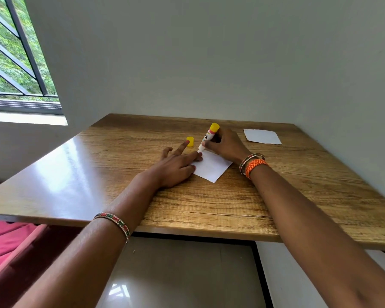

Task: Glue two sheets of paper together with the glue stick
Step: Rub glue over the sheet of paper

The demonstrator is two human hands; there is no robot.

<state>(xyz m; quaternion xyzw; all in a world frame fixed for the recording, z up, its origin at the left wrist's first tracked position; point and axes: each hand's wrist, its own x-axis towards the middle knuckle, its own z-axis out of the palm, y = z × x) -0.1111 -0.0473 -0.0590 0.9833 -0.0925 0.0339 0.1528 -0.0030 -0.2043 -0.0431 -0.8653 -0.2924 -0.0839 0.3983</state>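
Note:
A small white sheet of paper (212, 166) lies near the middle of the wooden table (231, 207). My left hand (176, 165) presses its left edge flat with straight fingers. My right hand (226, 144) grips the glue stick (208, 136), which has a yellow end and a white body. The stick is tilted, with its tip touching the paper's far corner. The yellow cap (190, 141) stands on the table just left of the stick. A second white sheet (262, 136) lies apart at the far right.
The table sits in a corner, with a white wall behind it and another on its right. A barred window (16, 54) is at the far left. Pink bedding (2, 243) lies below the table's left edge.

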